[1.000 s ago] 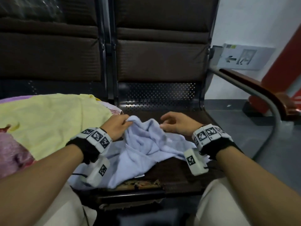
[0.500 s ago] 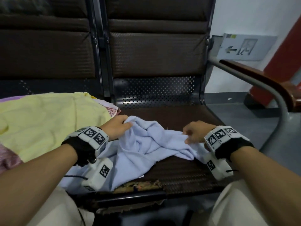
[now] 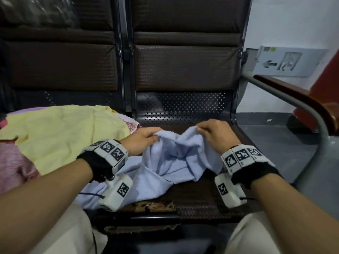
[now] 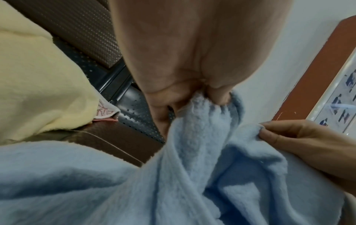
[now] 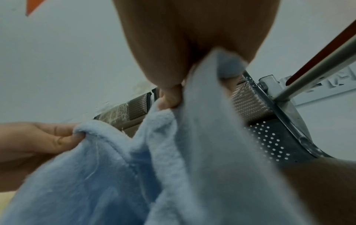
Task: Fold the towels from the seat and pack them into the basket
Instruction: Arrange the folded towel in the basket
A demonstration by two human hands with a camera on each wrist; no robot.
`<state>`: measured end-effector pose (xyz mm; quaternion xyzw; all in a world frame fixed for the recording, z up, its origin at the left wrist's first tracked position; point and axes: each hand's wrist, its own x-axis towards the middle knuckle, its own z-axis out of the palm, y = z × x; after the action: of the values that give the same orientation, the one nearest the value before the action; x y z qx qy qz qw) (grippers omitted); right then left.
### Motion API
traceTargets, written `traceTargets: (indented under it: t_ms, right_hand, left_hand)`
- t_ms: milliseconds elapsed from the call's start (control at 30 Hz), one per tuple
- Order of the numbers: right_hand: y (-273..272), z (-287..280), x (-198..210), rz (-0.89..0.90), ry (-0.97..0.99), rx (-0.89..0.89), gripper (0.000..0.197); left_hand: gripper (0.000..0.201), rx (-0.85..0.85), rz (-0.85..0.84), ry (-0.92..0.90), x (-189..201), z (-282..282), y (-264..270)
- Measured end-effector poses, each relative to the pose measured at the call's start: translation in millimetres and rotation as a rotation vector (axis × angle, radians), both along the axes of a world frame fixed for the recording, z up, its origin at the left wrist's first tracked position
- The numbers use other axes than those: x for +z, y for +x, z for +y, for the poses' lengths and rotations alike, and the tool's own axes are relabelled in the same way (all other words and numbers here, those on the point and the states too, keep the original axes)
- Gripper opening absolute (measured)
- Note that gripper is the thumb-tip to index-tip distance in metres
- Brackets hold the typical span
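A light blue towel (image 3: 170,162) lies bunched on the dark brown seat (image 3: 198,200) in front of me. My left hand (image 3: 145,139) pinches its upper edge at the left, and the left wrist view shows the fingers (image 4: 217,97) curled into the blue towel (image 4: 173,175). My right hand (image 3: 211,133) pinches another part of that edge a little to the right. In the right wrist view the thumb (image 5: 169,97) presses the blue towel (image 5: 192,152). Both held parts are lifted off the seat while the rest sags between them. No basket is in view.
A yellow towel (image 3: 62,132) lies spread over the neighbouring seat at the left, with pink cloth (image 3: 12,167) beside and under it. A curved metal armrest (image 3: 297,107) with a wooden top borders the seat on the right. The seat back (image 3: 185,66) rises right behind.
My right hand has taken hold of the towel's edge and drawn it up and back toward the left hand. The left hand keeps its pinch in nearly the same place.
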<state>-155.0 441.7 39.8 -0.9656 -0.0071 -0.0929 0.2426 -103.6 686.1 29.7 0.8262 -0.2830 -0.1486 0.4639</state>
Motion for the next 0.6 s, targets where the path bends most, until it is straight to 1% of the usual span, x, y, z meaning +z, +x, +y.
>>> traceTargets:
  t_ms: [67,100,133,200,233,267,300,333,400,500,567,600]
  right_hand:
    - [2,4,-1,-0.040,0.037,0.005,0.022]
    - [3,8,-3,-0.027,0.079,0.050,0.024]
    - [3,13,-6,0.017,0.124,0.120,0.030]
    - [3,26,-12,0.159,0.176,0.260,0.042]
    - [4,30,-16,0.200,0.183,0.310,0.040]
    - [6,33,-19,0.206,0.185,0.328,0.030]
    - [8,33,-19,0.176,0.180,0.308,0.018]
    - [12,31,-19,0.129,0.187,0.262,0.011]
    - [20,23,-17,0.000,0.230,0.139,0.015]
    - [27,13,-12,-0.161,0.442,-0.033,0.025]
    - [27,10,-10,-0.255,0.517,-0.134,0.035]
    - [27,10,-9,-0.286,0.542,-0.173,0.037]
  left_hand:
    - [0.028,-0.022,0.007,-0.048,2,-7,1]
    - [0.028,-0.034,0.004,-0.071,3,-9,3]
    - [0.029,-0.051,0.001,-0.091,5,-10,4]
    - [0.027,-0.100,0.013,-0.113,7,-13,8]
    - [0.025,-0.120,0.015,-0.107,6,-13,9]
    - [0.023,-0.128,0.008,-0.093,5,-14,11]
    - [0.021,-0.118,-0.008,-0.076,4,-14,13]
    - [0.018,-0.089,-0.026,-0.063,1,-13,15]
    - [0.013,-0.015,-0.128,0.020,-3,-11,20]
    - [0.010,0.089,-0.385,0.321,-8,-3,28]
    - [0.005,0.170,-0.453,0.463,-9,0,32]
    - [0.003,0.201,-0.439,0.494,-10,0,35]
